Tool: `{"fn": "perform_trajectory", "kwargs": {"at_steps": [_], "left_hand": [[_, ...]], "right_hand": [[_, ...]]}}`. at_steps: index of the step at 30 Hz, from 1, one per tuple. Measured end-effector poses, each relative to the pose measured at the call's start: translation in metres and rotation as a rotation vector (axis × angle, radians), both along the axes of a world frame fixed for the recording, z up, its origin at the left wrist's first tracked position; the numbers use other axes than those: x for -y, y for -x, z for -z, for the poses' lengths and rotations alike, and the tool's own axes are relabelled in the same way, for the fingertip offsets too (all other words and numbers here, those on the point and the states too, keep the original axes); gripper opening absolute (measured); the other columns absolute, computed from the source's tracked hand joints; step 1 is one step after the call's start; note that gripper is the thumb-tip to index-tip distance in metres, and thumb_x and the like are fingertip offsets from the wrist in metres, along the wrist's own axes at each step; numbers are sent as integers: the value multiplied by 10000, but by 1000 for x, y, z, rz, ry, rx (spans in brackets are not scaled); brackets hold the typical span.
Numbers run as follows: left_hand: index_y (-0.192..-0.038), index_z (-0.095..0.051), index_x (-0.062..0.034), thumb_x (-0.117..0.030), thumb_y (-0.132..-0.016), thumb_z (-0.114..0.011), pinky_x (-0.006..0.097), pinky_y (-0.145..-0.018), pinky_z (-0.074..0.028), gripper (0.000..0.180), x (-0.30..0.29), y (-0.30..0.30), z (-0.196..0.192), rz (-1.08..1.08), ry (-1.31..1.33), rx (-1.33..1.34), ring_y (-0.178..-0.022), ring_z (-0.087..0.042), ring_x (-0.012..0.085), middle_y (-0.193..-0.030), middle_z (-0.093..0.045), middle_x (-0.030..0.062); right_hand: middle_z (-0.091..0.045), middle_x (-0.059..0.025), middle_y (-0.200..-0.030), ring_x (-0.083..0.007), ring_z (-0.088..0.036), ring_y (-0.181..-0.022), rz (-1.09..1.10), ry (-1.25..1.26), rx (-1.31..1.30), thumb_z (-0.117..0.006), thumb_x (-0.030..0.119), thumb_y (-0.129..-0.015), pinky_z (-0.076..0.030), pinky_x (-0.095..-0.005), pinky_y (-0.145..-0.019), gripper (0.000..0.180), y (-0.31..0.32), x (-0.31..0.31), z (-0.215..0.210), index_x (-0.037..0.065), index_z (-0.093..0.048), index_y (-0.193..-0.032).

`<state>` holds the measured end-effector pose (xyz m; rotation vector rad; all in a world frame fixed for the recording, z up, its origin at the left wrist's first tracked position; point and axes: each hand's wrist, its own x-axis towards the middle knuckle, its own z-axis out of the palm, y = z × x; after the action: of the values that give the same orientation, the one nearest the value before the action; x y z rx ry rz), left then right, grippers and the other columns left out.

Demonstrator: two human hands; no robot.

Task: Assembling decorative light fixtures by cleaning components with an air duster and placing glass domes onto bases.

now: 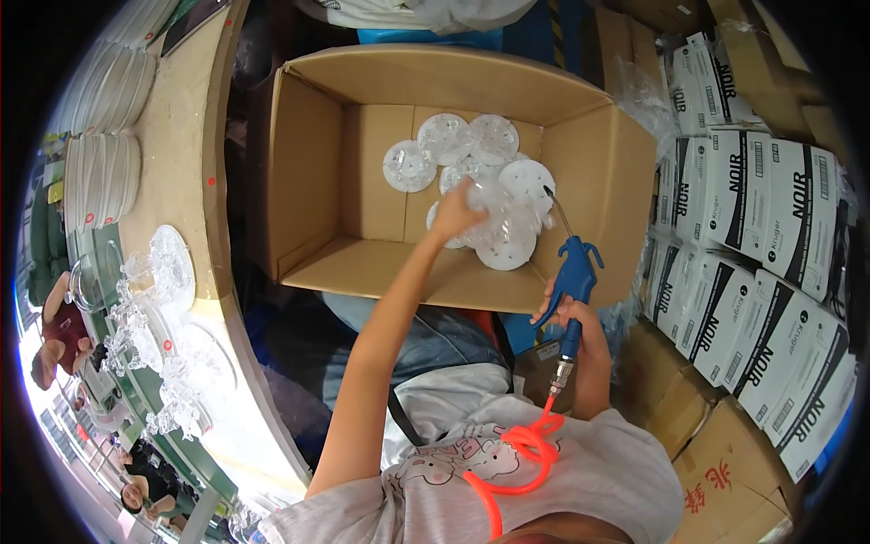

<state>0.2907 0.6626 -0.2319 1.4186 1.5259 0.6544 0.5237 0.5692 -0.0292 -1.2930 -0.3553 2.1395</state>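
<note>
An open cardboard box (313,172) stands before me, with several white round discs with small holes (408,167) lying in it, clear plastic on top of some. Inside the box, my left hand (458,218) is closed on a clear plastic part (492,201), slightly blurred. Behind that part, other discs are partly hidden. My right hand (569,306) grips a blue air blow gun (575,272) over the box's near right side. The gun's thin nozzle slants toward the discs and the clear part. An orange coiled hose (530,449) runs from its handle across my shirt.
On the left, a table (195,136) carries stacked white discs (101,177) and several clear plastic parts (149,344). White printed cartons (739,195) are stacked at right, above brown boxes (725,453). Two people (62,340) are visible beyond the table.
</note>
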Motion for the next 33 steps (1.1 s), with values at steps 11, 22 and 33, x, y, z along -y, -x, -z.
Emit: {"fn": "perform_trajectory", "kwargs": {"at_steps": [11,22,33], "left_hand": [[-1181,-451,-57,95,-718,-595,399,-824,-514,507,-14,129,12,-1018,124,1097,-1003,-562,268,-1116,-546,127],[-1324,-233,-173,73,-683,-630,453,-763,-513,793,7,123,59,-1473,202,977,-1011,-547,306,-1198,-480,133],[-1106,-512,-37,69,-647,-620,437,-715,-528,484,7,113,56,-1423,246,918,-859,-604,297,-997,-587,132]], "right_hand": [[-564,-93,-737,-194,-595,-662,-677,-27,-144,-527,192,-736,-492,-314,-621,266,118,-63,58,36,-475,-946],[-545,-91,-690,-180,-580,-603,-796,65,-49,-544,195,-714,-500,-300,-569,259,143,-69,79,20,-475,-891],[-547,-92,-681,-170,-565,-567,-877,-32,-18,-566,212,-724,-497,-293,-528,247,149,-69,88,9,-467,-826]]}}
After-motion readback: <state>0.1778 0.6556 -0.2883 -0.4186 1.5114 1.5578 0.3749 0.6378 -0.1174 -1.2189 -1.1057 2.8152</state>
